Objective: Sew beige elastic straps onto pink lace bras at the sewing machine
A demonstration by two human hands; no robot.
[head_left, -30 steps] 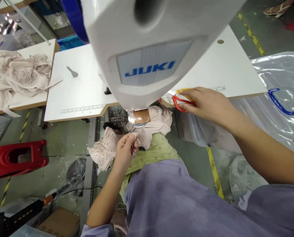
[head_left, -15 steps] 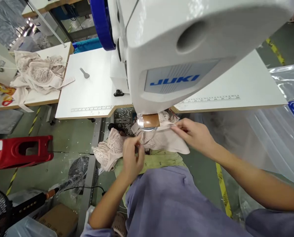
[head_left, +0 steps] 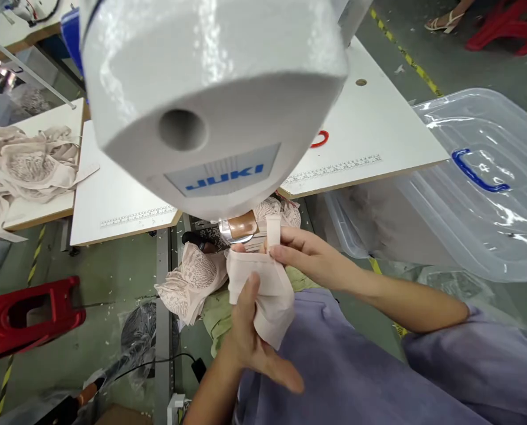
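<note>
A beige lace bra (head_left: 192, 277) hangs under the sewing machine head (head_left: 219, 141), its patterned cup at the left and its plain band (head_left: 263, 289) drawn toward me. My right hand (head_left: 307, 254) pinches the band's upper edge beside a short upright strip (head_left: 272, 230). Along the band's lower left is my left hand (head_left: 258, 348), one finger in front of the fabric and the thumb stretched out to the right. A fingertip shows over the band's top edge, so the cloth lies between fingers. A brown guard (head_left: 243, 225) sits just beyond; the needle is hidden.
White table (head_left: 378, 118) sections with printed rulers flank the machine. A red-handled tool (head_left: 320, 139) lies on the right section. Clear lidded bins (head_left: 488, 206) stand at right, a red stool (head_left: 28, 319) at left. More beige garments (head_left: 28, 165) are piled on the left table.
The plain band has come toward me and now hangs in front of the guard. My left hand has turned and spread its thumb; my right hand has shifted left. The view has swung right.
</note>
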